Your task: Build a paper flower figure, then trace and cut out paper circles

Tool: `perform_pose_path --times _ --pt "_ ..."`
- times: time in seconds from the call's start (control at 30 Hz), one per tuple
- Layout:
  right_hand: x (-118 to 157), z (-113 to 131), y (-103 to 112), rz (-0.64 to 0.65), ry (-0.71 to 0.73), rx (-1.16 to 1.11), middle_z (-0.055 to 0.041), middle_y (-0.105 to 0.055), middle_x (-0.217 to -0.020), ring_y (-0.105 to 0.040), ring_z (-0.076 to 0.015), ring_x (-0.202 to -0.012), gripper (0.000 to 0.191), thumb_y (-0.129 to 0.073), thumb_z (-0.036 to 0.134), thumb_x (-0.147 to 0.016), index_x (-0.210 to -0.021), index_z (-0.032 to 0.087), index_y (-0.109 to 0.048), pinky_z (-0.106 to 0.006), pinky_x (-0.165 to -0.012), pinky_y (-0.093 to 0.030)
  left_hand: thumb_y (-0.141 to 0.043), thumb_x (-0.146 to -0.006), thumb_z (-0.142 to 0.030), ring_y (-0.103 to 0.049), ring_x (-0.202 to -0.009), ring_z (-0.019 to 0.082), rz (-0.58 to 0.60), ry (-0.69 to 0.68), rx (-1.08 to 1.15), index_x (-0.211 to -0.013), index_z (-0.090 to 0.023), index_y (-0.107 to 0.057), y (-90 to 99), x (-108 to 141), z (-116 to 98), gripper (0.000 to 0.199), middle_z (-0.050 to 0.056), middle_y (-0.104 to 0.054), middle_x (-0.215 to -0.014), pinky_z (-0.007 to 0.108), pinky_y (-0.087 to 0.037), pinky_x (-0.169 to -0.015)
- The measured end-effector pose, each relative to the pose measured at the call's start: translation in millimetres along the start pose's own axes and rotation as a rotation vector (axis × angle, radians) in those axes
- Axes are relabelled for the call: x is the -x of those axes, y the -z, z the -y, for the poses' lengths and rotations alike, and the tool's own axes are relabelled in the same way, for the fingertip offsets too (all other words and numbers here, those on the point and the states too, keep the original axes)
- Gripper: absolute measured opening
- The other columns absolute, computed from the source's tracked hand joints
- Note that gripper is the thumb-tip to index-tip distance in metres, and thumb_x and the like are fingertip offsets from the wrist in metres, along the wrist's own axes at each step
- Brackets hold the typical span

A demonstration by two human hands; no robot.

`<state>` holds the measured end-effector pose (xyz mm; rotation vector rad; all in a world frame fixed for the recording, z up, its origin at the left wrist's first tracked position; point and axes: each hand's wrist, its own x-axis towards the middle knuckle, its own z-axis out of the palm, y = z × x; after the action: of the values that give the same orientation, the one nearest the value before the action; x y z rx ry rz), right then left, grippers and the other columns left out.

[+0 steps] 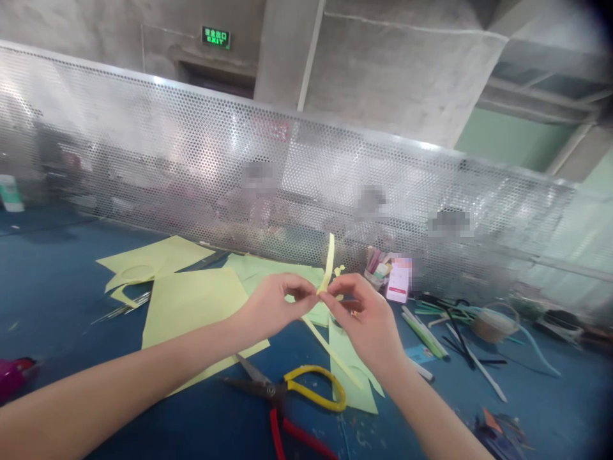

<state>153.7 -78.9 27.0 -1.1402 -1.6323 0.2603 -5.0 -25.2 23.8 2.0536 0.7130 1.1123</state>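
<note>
A yellow paper strip (330,252) stands up from the pinched fingertips of the left hand (272,306) and right hand (368,319), above the table (191,425); both hands hold it between thumb and fingers, nearly touching. Below lie scissors (271,388) with one yellow and one red handle, blades parted, near a yellow sheet (189,300) partly covered by the left forearm. A pale green sheet (354,390) lies partly behind the right hand. Beyond it, a phone (399,281) leans beside a filled cup (376,276); pens (424,332) lie to the right. A perforated partition (191,160) closes off the far edge. The forearms reach forward from the lower corners, converging, wrists bent inward.
</note>
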Motion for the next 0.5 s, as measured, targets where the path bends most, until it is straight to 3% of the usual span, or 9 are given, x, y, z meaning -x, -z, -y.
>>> perform_pose_path --times 0.13,0.33,0.5 --pt "0.4 1.6 2.9 0.029 0.05 0.065 -0.0025 -0.062 -0.089 -0.059 -0.0142 -0.079 0.012 -0.057 0.028 -0.082 -0.09 0.024 -0.066 -0.024 -0.066 -0.052 -0.056 -0.078 -0.024 -0.057 -0.072 0.014 -0.006 -0.055 -0.034 -0.076 -0.017 -0.066 1.1 0.0 0.8 0.012 0.001 -0.063 -0.074 0.024 -0.045 -0.065" --pt "-2.2 -0.3 5.9 0.055 0.037 0.054 -0.0038 -0.06 -0.088 -0.059 -0.016 -0.078 0.011 -0.058 0.027 -0.081 -0.084 0.024 -0.068 -0.027 -0.065 -0.052 -0.055 -0.079 -0.022 -0.057 -0.073 0.015 -0.002 -0.12 -0.136 -0.079 -0.02 -0.068 3.4 0.0 -0.1 0.013 0.001 -0.064 -0.076 0.024 -0.044 -0.067" --pt "-6.4 -3.2 10.5 0.131 -0.048 -0.009 -0.0035 -0.061 -0.087 -0.058 -0.0165 -0.079 0.011 -0.06 0.03 -0.078 -0.081 0.023 -0.068 -0.027 -0.065 -0.05 -0.054 -0.081 -0.023 -0.057 -0.074 0.015 0.039 -0.166 -0.199 -0.079 -0.021 -0.068 4.3 -1.1 -2.4 0.014 0.0 -0.064 -0.075 0.025 -0.043 -0.068"
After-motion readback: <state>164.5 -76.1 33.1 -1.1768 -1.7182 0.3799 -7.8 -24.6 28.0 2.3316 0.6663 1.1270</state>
